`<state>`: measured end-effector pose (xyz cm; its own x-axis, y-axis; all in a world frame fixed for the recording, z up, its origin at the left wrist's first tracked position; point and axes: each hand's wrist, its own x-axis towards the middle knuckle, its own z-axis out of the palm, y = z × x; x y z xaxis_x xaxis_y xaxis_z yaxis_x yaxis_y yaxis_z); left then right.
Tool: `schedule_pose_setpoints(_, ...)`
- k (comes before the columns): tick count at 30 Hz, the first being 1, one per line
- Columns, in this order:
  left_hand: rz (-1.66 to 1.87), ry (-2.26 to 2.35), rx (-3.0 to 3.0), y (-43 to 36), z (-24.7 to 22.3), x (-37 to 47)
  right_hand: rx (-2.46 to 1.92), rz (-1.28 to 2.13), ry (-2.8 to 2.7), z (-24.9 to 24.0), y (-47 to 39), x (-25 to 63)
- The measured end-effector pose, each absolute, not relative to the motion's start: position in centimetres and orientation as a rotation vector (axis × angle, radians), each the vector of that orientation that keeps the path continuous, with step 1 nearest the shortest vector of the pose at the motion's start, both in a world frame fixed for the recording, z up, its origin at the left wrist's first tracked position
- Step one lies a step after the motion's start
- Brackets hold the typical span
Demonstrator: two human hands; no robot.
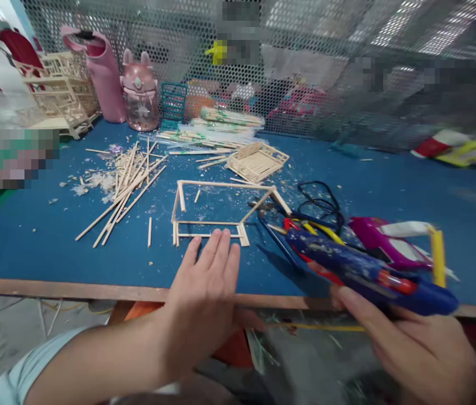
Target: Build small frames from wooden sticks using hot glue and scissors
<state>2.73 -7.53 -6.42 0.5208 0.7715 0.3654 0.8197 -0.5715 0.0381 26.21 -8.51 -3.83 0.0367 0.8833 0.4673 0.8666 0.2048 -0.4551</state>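
Note:
My left hand [206, 275] lies flat at the front of the table, fingers stretched out, with its fingertips at the near side of a small wooden stick frame [225, 223]. Whether they press on the sticks I cannot tell. In my right hand [415, 337] is a blue glue gun [368, 275] with red parts, its tip pointing left near the frame's right corner. A short stick [149, 232] lies left of the frame. Part of the right hand is blurred.
Loose sticks [126, 194] and glue scraps lie at left. Behind the frame are a square stick tray [259, 163] and bagged sticks [225, 126]. A pink bottle [105, 79], a clear cup [140, 98] and a stick model [58, 95] stand back left. A purple tool [390, 242] and black cord [322, 205] lie right.

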Motion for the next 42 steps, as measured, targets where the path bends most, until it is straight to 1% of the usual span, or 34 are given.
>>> schedule_pose_setpoints(4,-0.6,-1.402,-2.569,-6.3,-6.3,2.5,-1.58,0.018,-1.894,-3.9,-8.5,26.1)
schedule_pose_setpoints(8,-0.677,-1.527,-2.557,-4.5,-5.5,1.9,-1.484,0.003,-2.067,-2.6,-8.4,25.4)
schedule_pose_setpoints(14,-0.513,-1.772,-2.521,-3.1,-4.5,1.7,-1.5,-0.043,-2.179,-1.2,-8.3,24.9)
schedule_pose_setpoints(19,-0.477,-1.816,-2.523,-2.7,-4.3,2.1,-1.516,-0.121,-2.198,-0.9,-8.2,24.5)
schedule_pose_setpoints(22,-0.581,-1.748,-2.519,-3.6,-4.3,1.4,-1.502,-0.158,-2.208,-0.5,-8.1,24.2)
schedule_pose_setpoints(27,-0.893,-1.5,-2.611,-6.7,-5.2,-2.9,-1.534,-0.069,-2.26,0.1,-7.9,24.0)
schedule_pose_setpoints(32,-1.118,-1.315,-2.705,-6.6,-6.3,-7.0,-1.589,-0.028,-2.261,0.2,-7.4,23.8)
schedule_pose_setpoints(37,-1.172,-1.248,-2.823,-6.0,-6.5,-7.6,-1.649,-0.009,-2.285,0.2,-6.9,23.5)
schedule_pose_setpoints(42,-1.145,-1.241,-2.824,-6.6,-6.8,-7.5,-1.668,-0.011,-2.288,0.1,-6.7,23.5)
